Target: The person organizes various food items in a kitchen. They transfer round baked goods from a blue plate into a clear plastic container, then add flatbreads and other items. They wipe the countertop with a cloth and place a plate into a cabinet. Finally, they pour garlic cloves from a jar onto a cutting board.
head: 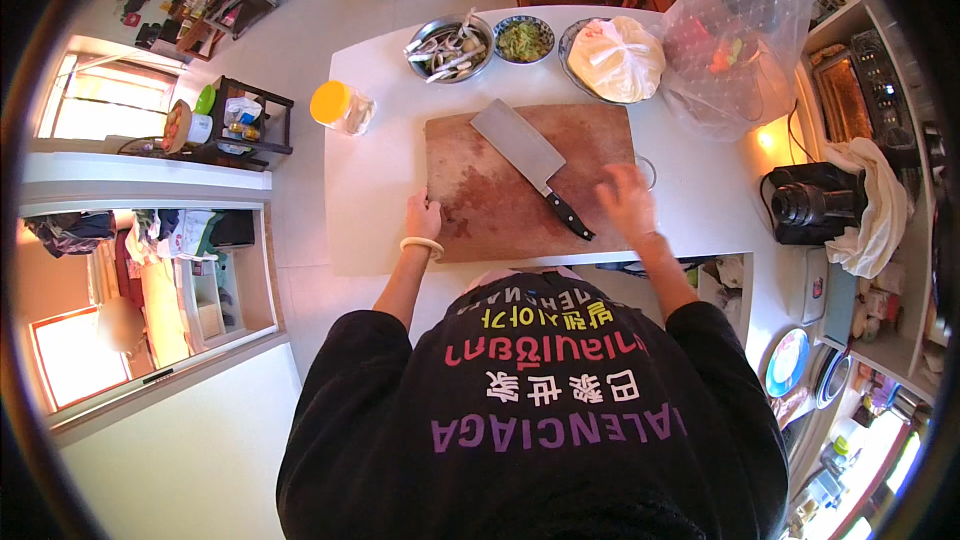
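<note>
A wooden cutting board (480, 157) with dark damp patches lies on the white table before me. My left hand (423, 217), with a pale bangle on the wrist, grips the board's left edge. Across the board rests a cleaver (519, 144), its broad blade pointing to the far left and its black riveted handle towards me. My right hand (627, 199) is blurred over the board's right side, fingers spread and holding nothing. Just beyond it, a metal ring (649, 173) sticks out from the board's right edge.
Along the table's far side stand a metal bowl (450, 49) of sliced pieces, a patterned bowl (524, 40) of chopped greens, and a plate bearing a tied plastic bag (616, 60). A yellow-lidded jar (343, 108) stands left. Right are a large translucent bag (739, 52) and a black appliance (814, 202).
</note>
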{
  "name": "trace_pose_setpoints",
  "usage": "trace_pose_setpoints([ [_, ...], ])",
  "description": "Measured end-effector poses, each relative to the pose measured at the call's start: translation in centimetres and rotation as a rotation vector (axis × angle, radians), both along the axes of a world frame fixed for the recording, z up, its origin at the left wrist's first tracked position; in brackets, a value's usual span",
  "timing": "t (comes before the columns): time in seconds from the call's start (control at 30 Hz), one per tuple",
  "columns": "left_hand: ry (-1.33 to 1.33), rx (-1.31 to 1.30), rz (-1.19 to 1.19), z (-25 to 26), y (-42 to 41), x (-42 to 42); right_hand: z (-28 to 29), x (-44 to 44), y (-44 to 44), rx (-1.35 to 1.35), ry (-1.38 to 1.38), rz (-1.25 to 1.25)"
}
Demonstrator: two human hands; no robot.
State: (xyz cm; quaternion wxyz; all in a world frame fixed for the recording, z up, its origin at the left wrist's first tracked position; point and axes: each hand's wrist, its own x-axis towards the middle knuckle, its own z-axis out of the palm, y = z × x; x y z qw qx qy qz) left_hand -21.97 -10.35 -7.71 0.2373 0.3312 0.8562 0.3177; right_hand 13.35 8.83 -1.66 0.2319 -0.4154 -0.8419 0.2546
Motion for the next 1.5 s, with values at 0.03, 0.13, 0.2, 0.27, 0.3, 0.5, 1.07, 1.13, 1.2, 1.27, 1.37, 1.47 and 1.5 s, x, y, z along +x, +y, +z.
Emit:
trace_pose_setpoints([
  [0.03,-0.042,-0.010,-0.003,-0.8,-0.3,-0.6,1.0,-1.6,-2.0,0.003,-0.009,0.070],
  [0.13,-0.002,-0.001,0.021,-0.4,-0.2,-1.0,2.9,-5.4,-6.1,0.024,-0.105,0.111],
  [0.2,-0.031,0.150,0.129,1.7,0.4,-0.7,0.2,-5.7,-5.9,0.042,-0.089,0.074],
  [0.27,0.139,0.199,0.259,2.1,-0.4,-4.9,-1.1,-4.4,-5.2,0.038,-0.023,0.094],
  [0.3,0.216,0.224,0.321,2.2,-0.3,-7.2,-0.5,-3.6,-4.7,0.057,-0.002,0.124],
  [0.5,0.777,0.170,0.133,13.0,5.5,-19.3,0.9,0.4,-0.8,-0.007,-0.145,0.148],
  [1.07,0.390,0.066,-0.706,18.1,3.1,-16.5,10.4,-11.1,-8.5,0.052,0.206,-0.008],
  [1.13,0.424,-0.029,-0.720,16.9,1.6,-14.5,11.8,-15.4,-8.4,0.065,0.223,0.142],
  [1.2,0.394,0.117,-0.663,14.1,-0.7,-14.5,11.5,-20.1,-8.5,0.065,0.190,0.315],
  [1.27,0.325,0.231,-0.592,13.1,-1.2,-13.7,11.4,-25.2,-9.7,0.119,-0.003,0.432],
  [1.37,0.322,0.363,-0.393,11.2,-4.8,-13.5,10.9,-32.4,-10.7,0.103,-0.028,0.604],
  [1.47,-0.185,0.445,0.001,6.8,-8.9,-13.3,8.9,-36.7,-10.8,0.184,-0.256,0.619],
  [1.5,-0.245,0.471,0.036,4.8,-10.1,-14.0,8.2,-37.6,-10.6,0.138,-0.310,0.624],
])
